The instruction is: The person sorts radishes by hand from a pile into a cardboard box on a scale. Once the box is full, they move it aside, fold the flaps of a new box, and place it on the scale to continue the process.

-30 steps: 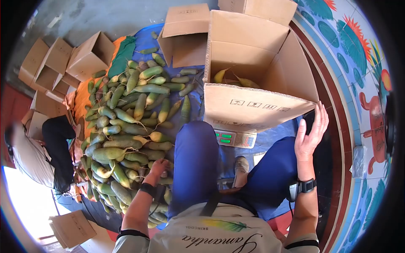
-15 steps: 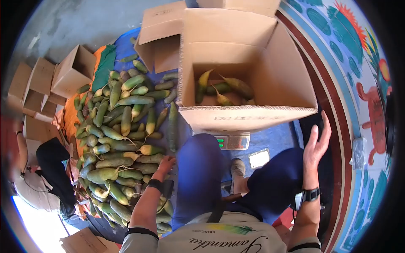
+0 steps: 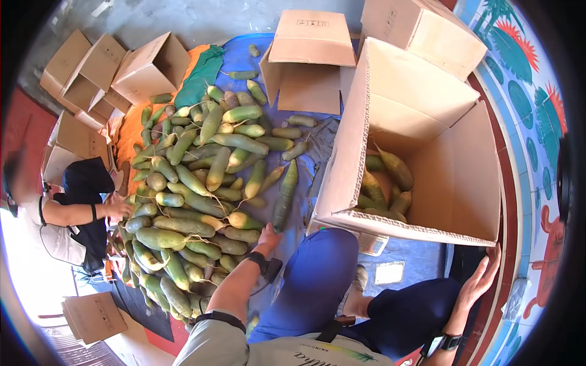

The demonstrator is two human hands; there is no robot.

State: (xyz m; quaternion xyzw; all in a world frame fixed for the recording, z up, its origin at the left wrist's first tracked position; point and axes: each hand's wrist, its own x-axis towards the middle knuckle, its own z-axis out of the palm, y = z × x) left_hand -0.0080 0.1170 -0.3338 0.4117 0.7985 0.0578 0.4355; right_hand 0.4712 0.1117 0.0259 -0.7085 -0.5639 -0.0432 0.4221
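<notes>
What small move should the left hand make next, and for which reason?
Probably it should close around the long green radish: the left hand is right at its near end, this radish lies at the edge of the pile, and the open box seems to have space above the radishes inside.

Left hand [image 3: 267,241]: finger closure on long green radish [image 3: 285,194] unclear. Right of grip, scale [image 3: 373,244] partly hidden by carton [image 3: 465,174]. Below, shirt lettering [image 3: 307,356] cut by lower edge.
</notes>
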